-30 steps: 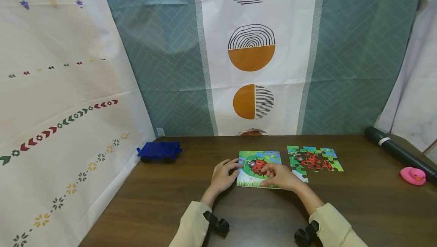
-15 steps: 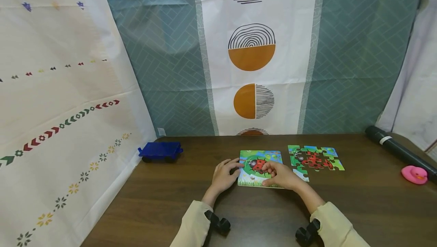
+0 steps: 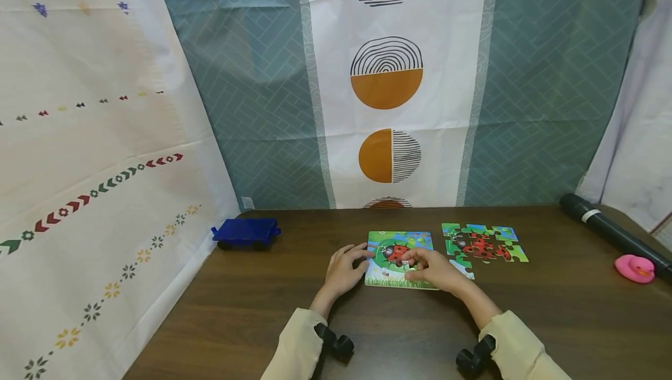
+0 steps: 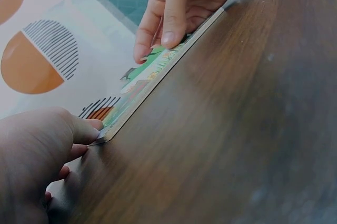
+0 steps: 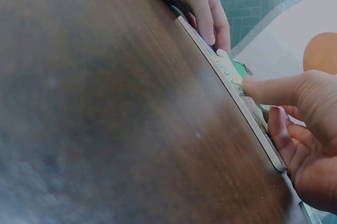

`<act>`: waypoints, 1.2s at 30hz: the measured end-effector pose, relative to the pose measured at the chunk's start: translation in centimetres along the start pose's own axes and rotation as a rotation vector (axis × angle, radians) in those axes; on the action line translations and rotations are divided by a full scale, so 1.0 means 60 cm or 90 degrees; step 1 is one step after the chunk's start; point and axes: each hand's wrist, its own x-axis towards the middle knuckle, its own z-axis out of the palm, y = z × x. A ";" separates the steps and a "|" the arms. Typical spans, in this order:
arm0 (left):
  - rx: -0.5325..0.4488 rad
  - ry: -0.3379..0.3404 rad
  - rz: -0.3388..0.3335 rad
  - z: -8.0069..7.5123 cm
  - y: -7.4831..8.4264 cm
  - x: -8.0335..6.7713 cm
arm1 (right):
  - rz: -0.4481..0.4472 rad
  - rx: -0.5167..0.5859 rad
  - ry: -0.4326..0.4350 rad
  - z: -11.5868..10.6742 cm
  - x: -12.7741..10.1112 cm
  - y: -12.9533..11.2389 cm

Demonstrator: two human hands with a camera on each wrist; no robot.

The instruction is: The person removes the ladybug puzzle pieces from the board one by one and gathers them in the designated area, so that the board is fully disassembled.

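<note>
A square puzzle board (image 3: pixel 391 278) with a ladybug picture lies on the table. My left hand (image 3: pixel 343 269) rests at its left edge, fingertips touching the rim with the fingers loosely bent. My right hand (image 3: pixel 433 269) is over the board's right half. In the right wrist view, its thumb and fingers pinch a puzzle piece (image 5: pixel 241 69) with green on it, tilted up from the board. The left wrist view shows this green piece (image 4: pixel 150 58) under the right fingertips. Right of the board lie several loose puzzle pieces (image 3: pixel 480 246), laid out as a partial ladybug picture.
A blue toy wagon (image 3: pixel 245 232) stands at the back left of the wooden table (image 3: pixel 399 333). At the right are a pink rubber duck (image 3: pixel 635 269) and a long black tube (image 3: pixel 614 234) with a white band. Patterned cloths hang behind and at the sides.
The right hand's thumb and fingers have shifted slightly and spread a little over the board. The left hand stays at the board's left edge, and the loose pieces keep their places.
</note>
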 end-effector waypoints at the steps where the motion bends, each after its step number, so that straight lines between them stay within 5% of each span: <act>1: 0.000 0.000 0.000 0.000 0.000 0.000 | -0.005 -0.001 -0.001 -0.001 0.000 0.000; 11: 0.001 0.005 0.008 0.003 0.001 0.001 | -0.012 -0.004 0.006 -0.003 -0.005 0.001; 20: 0.002 0.005 0.013 0.001 0.004 0.005 | 0.020 0.025 0.097 -0.018 -0.009 -0.015; 36: 0.011 0.004 0.016 -0.001 -0.001 0.002 | 0.085 -0.037 0.187 -0.158 -0.106 0.035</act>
